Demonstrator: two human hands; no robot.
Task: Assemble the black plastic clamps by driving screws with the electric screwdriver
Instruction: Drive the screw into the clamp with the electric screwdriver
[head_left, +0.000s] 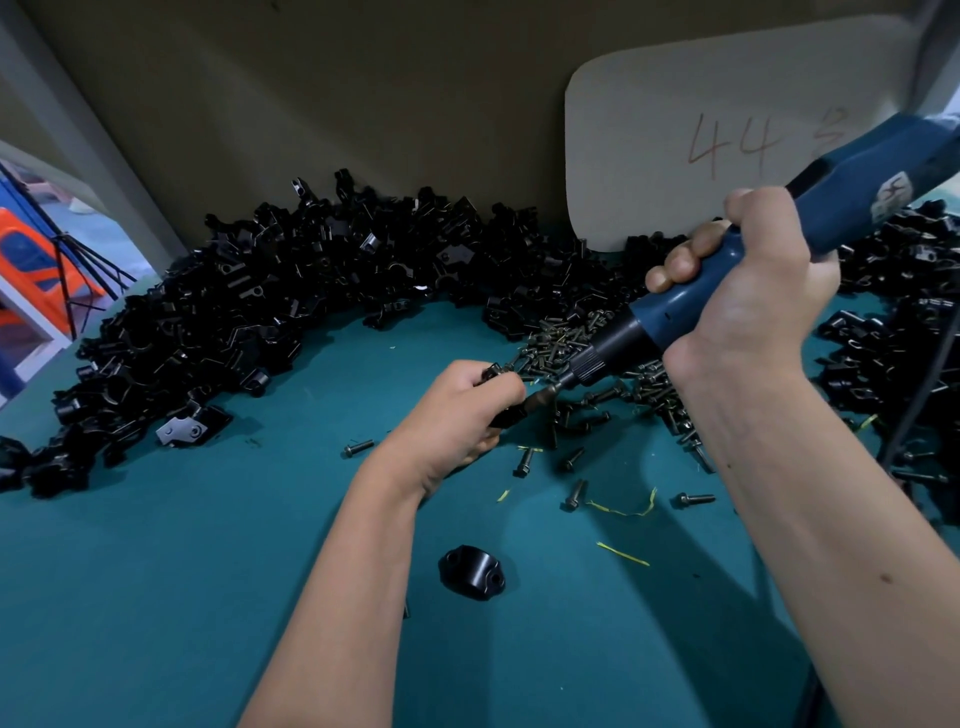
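The left hand is curled tight around a black clamp, so only slivers of the part poke out past the fingers. The right hand grips the blue electric screwdriver, whose rear runs off the upper right edge. Its bit meets the clamp at the left fingertips, though the contact itself is blurred. Loose screws lie just beyond both hands. Behind them, heaped clamp parts arc across the teal table. One clamp half lies nearer, between the forearms.
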